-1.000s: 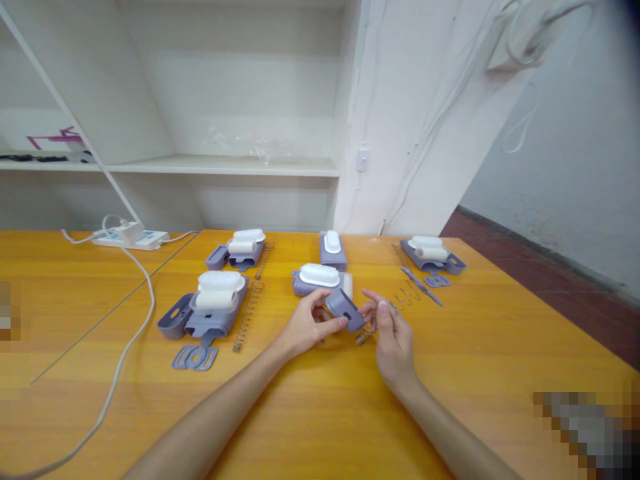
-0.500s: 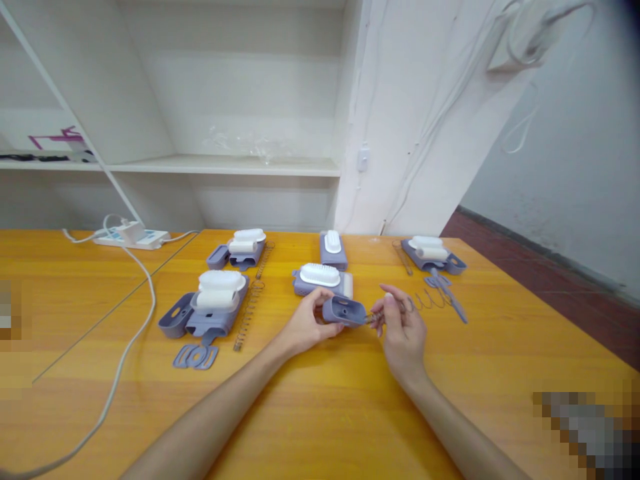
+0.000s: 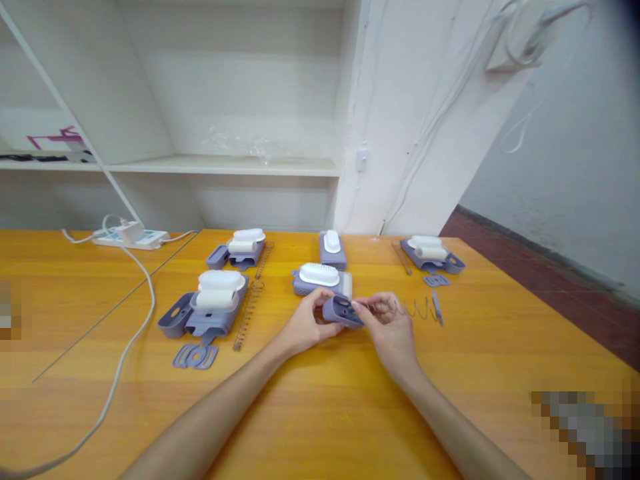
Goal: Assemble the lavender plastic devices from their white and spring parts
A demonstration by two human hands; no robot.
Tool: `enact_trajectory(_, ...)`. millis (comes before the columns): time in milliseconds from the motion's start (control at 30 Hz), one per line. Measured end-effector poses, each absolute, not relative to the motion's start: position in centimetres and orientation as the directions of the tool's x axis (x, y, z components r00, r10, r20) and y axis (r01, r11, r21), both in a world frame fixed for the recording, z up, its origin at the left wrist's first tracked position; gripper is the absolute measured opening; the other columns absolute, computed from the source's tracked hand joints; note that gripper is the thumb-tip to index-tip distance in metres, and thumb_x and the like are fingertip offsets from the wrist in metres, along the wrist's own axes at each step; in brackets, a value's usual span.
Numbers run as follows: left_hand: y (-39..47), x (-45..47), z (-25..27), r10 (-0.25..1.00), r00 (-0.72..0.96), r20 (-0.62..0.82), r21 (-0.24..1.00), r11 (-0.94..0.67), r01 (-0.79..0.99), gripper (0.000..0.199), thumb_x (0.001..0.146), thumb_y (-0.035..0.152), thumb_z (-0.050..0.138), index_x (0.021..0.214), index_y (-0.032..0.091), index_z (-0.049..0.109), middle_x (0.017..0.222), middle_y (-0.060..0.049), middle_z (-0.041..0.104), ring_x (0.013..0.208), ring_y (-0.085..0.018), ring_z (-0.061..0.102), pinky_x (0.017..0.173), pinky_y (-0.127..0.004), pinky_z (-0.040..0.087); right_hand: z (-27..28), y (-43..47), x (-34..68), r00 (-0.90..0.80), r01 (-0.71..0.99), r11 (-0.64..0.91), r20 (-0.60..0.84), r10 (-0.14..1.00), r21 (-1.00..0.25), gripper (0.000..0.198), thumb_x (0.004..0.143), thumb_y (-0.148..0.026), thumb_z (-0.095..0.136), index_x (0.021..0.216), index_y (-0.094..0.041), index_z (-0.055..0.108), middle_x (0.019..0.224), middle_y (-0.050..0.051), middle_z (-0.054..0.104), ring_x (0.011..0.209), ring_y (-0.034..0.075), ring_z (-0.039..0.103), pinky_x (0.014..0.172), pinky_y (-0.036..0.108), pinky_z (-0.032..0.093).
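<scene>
My left hand (image 3: 302, 327) is closed around a small grey-purple plastic cap (image 3: 331, 311), its hollow side tilted up and facing right. With thumb and fingers together, my right hand (image 3: 394, 337) grips a thin metal coil spring (image 3: 416, 309). Its fingertips reach the cap's open side, hiding the spring's near end. The stretched coils trail out to the right of the hand. At their far end is a narrow grey-purple plastic strip (image 3: 437, 308). Just behind the cap lies a grey-purple case (image 3: 305, 288) with a white bristled oval brush on top.
Another case (image 3: 333, 257) stands farther back. Sets of cases, white rollers and springs lie at left (image 3: 219, 303), back left (image 3: 249, 247) and right (image 3: 427, 250). Flat rings (image 3: 195, 356) sit front left. A power strip (image 3: 131, 235) and white cable (image 3: 150, 300) occupy the table's left.
My right hand has moved left with the spring, bringing its fingertips to the cap's opening. The strip at the spring's far end has shifted left, away from the flat rings. My left hand stays put.
</scene>
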State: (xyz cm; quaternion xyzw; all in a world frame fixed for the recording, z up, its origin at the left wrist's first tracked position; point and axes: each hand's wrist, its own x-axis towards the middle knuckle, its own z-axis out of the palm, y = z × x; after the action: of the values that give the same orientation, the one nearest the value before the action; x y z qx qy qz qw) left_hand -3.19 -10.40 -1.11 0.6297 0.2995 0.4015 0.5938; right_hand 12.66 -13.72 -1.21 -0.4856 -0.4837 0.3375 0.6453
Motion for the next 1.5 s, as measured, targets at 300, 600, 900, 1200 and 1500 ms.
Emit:
enact_trajectory(300,-10.3,-3.1,-1.5,0.862,0.484,0.153,0.988,-0.123,-0.094,0.044,0.064,0.021,0.075,0.098,0.018,0.048,0.092,-0.003,0.064,0.073,-0.013,0.059,0.069,-0.024,0.044,-1.1,-14.0,13.0,0.263,0.382,0.312,0.426,0.865,-0.870,0.020,0.076,-0.036,0.065,0.080,-0.020,0.053,0.076,0.001,0.062,0.076,0.017,0.059,0.073,0.031,0.045)
enact_trajectory(600,-10.1,-3.2,-1.9,0.842,0.505,0.190,0.982,-0.149,-0.120,0.042,0.064,0.017,0.073,0.098,0.017,0.048,0.095,-0.004,0.064,0.078,-0.014,0.059,0.071,-0.024,0.045,-1.3,-13.9,13.1,0.234,0.467,0.271,0.413,0.880,-0.842,0.021,0.075,-0.040,0.066,0.076,-0.021,0.057,0.076,0.001,0.063,0.076,0.018,0.058,0.074,0.031,0.043)
enact_trajectory(900,-10.1,-3.2,-2.1,0.841,0.514,0.170,0.985,-0.126,-0.119,0.044,0.064,0.020,0.075,0.100,0.017,0.049,0.093,-0.005,0.066,0.077,-0.014,0.060,0.071,-0.025,0.045,-1.3,-14.1,13.1,0.177,0.562,0.258,0.419,0.890,-0.786,0.023,0.076,-0.044,0.063,0.077,-0.022,0.060,0.080,0.003,0.065,0.082,0.021,0.058,0.078,0.035,0.043)
enact_trajectory(1200,-10.2,-3.2,-2.0,0.854,0.497,0.152,0.988,-0.119,-0.097,0.046,0.063,0.023,0.077,0.100,0.018,0.050,0.096,-0.006,0.066,0.079,-0.016,0.062,0.073,-0.026,0.045,-0.8,-14.0,13.8,0.093,0.591,0.342,0.483,0.871,-0.730,0.015,0.078,-0.035,0.057,0.084,-0.022,0.058,0.084,0.003,0.064,0.081,0.020,0.058,0.076,0.035,0.045)
enact_trajectory(1500,-10.1,-3.0,-2.1,0.866,0.476,0.152,0.987,-0.112,-0.112,0.046,0.061,0.025,0.079,0.096,0.017,0.050,0.095,-0.006,0.067,0.079,-0.016,0.062,0.074,-0.027,0.046,-1.1,-13.6,13.7,0.197,0.573,0.237,0.412,0.890,-0.785,0.021,0.072,-0.043,0.065,0.076,-0.022,0.062,0.077,0.003,0.067,0.074,0.022,0.060,0.074,0.036,0.045)
